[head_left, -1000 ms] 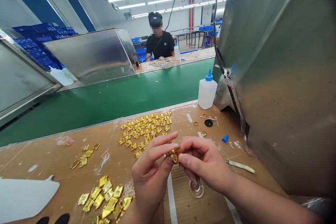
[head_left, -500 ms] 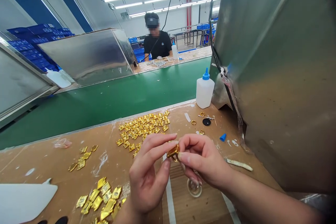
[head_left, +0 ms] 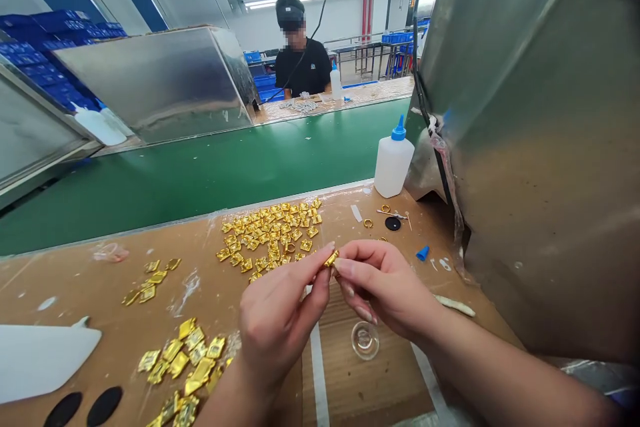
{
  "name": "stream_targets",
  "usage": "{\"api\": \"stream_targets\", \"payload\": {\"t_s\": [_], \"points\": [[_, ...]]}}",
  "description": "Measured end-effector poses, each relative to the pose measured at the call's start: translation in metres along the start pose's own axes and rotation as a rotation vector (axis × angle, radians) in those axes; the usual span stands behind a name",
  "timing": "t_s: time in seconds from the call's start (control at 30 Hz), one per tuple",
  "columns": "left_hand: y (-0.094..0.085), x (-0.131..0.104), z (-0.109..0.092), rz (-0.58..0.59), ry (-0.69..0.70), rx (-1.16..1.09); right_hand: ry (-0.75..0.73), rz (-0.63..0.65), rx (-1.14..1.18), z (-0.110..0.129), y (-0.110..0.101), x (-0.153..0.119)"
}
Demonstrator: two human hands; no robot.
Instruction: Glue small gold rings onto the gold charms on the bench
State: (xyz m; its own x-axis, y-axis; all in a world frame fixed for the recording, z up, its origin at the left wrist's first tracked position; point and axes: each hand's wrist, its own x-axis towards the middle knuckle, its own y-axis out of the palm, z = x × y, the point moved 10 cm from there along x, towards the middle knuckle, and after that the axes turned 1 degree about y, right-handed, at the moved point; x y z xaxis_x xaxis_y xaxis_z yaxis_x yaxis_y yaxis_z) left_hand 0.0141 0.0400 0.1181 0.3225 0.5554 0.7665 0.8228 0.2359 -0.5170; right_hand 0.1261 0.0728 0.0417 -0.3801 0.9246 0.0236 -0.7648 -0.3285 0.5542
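Observation:
Between my two hands is a small shiny gold metal piece [head_left: 331,259], seen nearly edge-on. The thumb and fingers of my left hand [head_left: 283,310] pinch its left side. From the right, the thumb and index finger of my right hand [head_left: 383,280] grip it too, with the other fingers curled below. My fingers cover much of the piece. Behind my left hand lies a large group of small gold pieces [head_left: 270,230]. A small clear round dish [head_left: 365,340] stands below my right hand on a wood-patterned surface.
Larger gold pieces [head_left: 200,373] lie at lower left, near two black ovals [head_left: 104,405]. A blue-capped white bottle [head_left: 394,163] stands beside the green belt [head_left: 240,160]. Metal panelling [head_left: 545,147] bounds the right side. Across the belt sits a person [head_left: 305,70].
The gold piece has turned from showing a flat face to nearly edge-on. My left fingers have closed in around it. The camera view has shifted slightly.

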Motion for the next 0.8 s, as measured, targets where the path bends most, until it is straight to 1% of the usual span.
{"api": "stream_targets", "payload": {"t_s": [0.17,0.23,0.37,0.5,0.67,0.73,0.8], "points": [[-0.0013,-0.0002,0.0015,-0.024,-0.049,0.013,-0.001,0.002,-0.038,0.0004,-0.0005,-0.0001],[-0.0002,-0.0006,0.0021,-0.023,-0.072,-0.012,-0.02,-0.002,-0.051,0.001,-0.0005,-0.0002],[0.0026,-0.0013,-0.0003,-0.016,-0.075,-0.028,-0.067,-0.032,-0.063,0.0015,-0.0022,0.0001],[0.0018,-0.0021,-0.001,-0.042,-0.099,-0.019,-0.113,-0.035,-0.049,0.0022,-0.002,0.001],[0.0008,-0.0034,0.0008,-0.066,-0.15,-0.015,-0.135,-0.062,-0.08,0.0021,-0.0037,0.0004],[0.0007,-0.0044,0.0011,-0.063,-0.154,-0.002,-0.145,-0.066,-0.086,0.0028,-0.0031,-0.0002],[-0.0001,-0.0051,-0.0006,-0.062,-0.13,0.023,-0.148,-0.072,-0.09,0.0026,-0.0025,-0.0006]]}}
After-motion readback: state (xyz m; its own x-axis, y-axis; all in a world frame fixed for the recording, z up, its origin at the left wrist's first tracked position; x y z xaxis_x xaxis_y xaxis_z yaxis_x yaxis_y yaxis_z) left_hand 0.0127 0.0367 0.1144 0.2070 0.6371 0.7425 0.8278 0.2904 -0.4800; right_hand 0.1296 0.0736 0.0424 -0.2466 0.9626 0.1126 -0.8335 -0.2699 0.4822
